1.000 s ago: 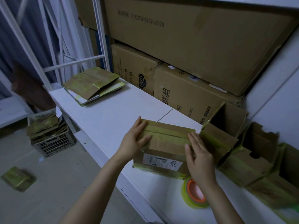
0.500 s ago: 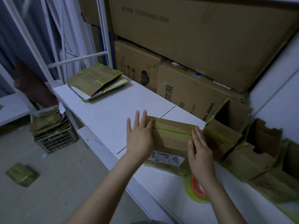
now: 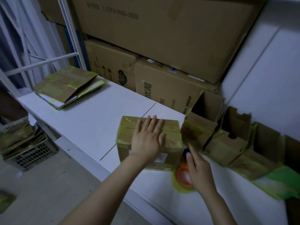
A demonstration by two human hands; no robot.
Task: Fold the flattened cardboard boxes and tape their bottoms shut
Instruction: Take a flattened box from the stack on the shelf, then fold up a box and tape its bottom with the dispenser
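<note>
Since the earlier frame the left hand (image 3: 148,140) has slid from the left edge of the box (image 3: 172,132) onto its top, and the right hand (image 3: 200,172) has left the box and dropped toward the tape roll (image 3: 181,176).

Left to right: a floor crate (image 3: 30,155) holds flattened cardboard. At the far left end of the white table (image 3: 97,114) lies a stack of flattened boxes (image 3: 68,86), still to be folded. Near the table's front edge stands the box in hand, its upturned flaps closed. The left hand lies flat on it, fingers straight and spread, pressing across the flap seam. Just right of the box, the tape roll lies flat on the table. The right hand hovers over it with fingers loosely extended and motion-blurred, not seen gripping it. Further right, a row of folded boxes (image 3: 227,143) lies against the wall, some tipped on their sides.

Step in hand, as judged: folding is finished on this box and taping is about to begin — old yellowish tape already streaks the cardboard, so a fresh strip cannot be told apart. The next move calls for the right hand to pick up the roll and free its end while the left keeps the flaps down — lifting early would likely let them spring open.
</note>
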